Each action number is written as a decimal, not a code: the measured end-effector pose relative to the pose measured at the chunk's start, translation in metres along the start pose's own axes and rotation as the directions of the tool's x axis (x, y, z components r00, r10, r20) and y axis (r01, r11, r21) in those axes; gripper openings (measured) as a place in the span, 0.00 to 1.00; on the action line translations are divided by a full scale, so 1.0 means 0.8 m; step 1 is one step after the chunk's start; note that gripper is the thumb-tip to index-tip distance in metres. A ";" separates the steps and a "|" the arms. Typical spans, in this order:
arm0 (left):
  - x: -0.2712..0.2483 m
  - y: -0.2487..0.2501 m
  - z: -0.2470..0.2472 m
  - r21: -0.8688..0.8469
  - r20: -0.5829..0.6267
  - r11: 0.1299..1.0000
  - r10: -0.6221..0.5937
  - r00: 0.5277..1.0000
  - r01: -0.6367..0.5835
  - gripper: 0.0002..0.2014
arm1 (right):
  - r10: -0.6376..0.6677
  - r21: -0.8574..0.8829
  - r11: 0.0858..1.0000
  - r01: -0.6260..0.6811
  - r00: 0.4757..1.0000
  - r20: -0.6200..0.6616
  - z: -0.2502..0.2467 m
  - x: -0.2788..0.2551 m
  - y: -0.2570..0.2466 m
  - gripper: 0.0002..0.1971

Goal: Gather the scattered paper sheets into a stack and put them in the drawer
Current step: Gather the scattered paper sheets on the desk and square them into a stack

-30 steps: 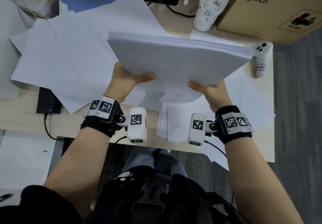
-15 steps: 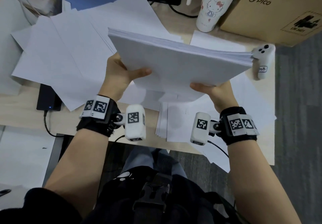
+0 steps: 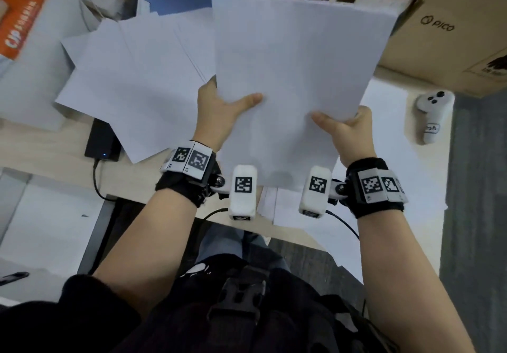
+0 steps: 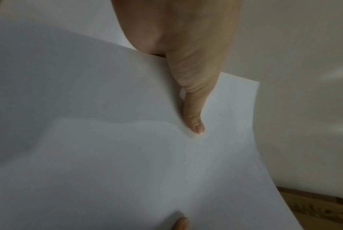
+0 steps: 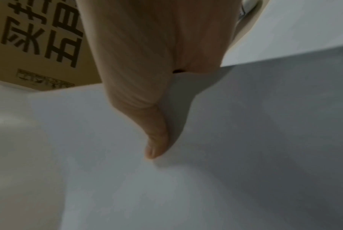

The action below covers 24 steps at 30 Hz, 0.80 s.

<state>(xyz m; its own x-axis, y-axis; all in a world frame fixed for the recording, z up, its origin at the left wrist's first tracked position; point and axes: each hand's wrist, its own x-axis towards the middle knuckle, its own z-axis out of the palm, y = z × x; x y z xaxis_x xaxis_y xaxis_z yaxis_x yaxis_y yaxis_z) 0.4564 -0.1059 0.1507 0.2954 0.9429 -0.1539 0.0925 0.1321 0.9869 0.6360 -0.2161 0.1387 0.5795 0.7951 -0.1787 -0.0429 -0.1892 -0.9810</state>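
Note:
I hold a thick stack of white paper (image 3: 296,59) tilted up on edge above the desk, its broad face towards me. My left hand (image 3: 219,105) grips its left lower edge with the thumb on the face, and my right hand (image 3: 348,127) grips its right lower edge the same way. The left wrist view shows my thumb pressed on the paper stack (image 4: 107,140); the right wrist view shows the other thumb on the paper stack (image 5: 206,155). Loose sheets (image 3: 131,78) lie fanned on the desk at the left, and more sheets (image 3: 389,160) lie under and right of the stack. No drawer is in view.
A brown cardboard box (image 3: 450,26) stands at the back right, with a white controller (image 3: 433,114) in front of it. A black power bank (image 3: 101,141) lies at the left under the loose sheets. An orange packet (image 3: 24,9) sits far left. The desk edge (image 3: 164,196) runs near my wrists.
The stack has swung from lying nearly flat to standing steeply, its face now towards me. Both hands keep their grip and have come closer together.

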 end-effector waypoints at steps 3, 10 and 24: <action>0.015 -0.018 -0.017 0.046 -0.022 0.993 -0.105 0.994 0.106 0.07 | 0.088 -0.039 0.995 -0.088 0.996 0.016 0.013 0.011 0.004 0.08; 0.088 -0.088 -0.063 0.055 -0.165 0.900 -0.418 0.893 0.431 0.22 | 0.236 -0.062 0.968 -0.243 0.966 -0.110 0.039 0.043 0.022 0.08; 0.200 -0.093 -0.041 -0.035 -0.159 0.698 -0.710 0.685 0.715 0.09 | 0.353 -0.107 0.916 -0.387 0.903 -0.245 0.054 0.089 0.048 0.10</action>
<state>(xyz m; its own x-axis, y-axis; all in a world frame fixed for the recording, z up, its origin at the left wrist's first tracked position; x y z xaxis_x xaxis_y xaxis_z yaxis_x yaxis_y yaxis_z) 0.4653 0.0451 0.0543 -0.0149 0.6012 -0.7989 0.2428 0.7773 0.5804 0.6409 -0.1419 0.0852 0.7074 0.5101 -0.4892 -0.1766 -0.5426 -0.8212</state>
